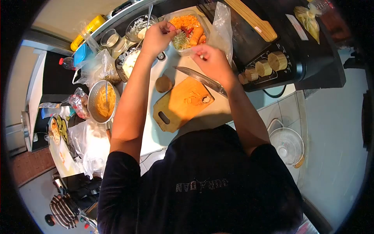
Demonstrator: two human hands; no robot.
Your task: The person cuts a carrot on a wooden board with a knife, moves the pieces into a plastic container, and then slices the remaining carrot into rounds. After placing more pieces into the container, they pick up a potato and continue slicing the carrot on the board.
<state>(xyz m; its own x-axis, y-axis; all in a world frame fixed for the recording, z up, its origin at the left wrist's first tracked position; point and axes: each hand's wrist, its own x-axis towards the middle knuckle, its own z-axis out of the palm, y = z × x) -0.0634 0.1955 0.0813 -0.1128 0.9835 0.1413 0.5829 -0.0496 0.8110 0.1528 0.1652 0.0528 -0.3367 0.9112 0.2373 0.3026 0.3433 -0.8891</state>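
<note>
My left hand (159, 38) is over the left side of a clear plastic tub (207, 28), fingers pinched together; what they hold is too small to make out. Shredded orange vegetable (183, 21), pale green shreds (180, 41) and whole orange pieces (197, 35) lie in the tub. At the tub's near right corner is my right hand (212, 63), its fingers curled in, with a small pale spot between them that I cannot identify. Below it, a knife (198, 76) rests across the top edge of a wooden cutting board (171, 107), which carries a few orange scraps (196, 98).
Left of the board are a round brown object (164, 84), a pot of yellowish food (103, 102) and bowls of white food (130, 62). A plastic bag (222, 27) stands beside a black appliance with wooden knobs (277, 61). A basket-like fan (286, 146) is on the floor.
</note>
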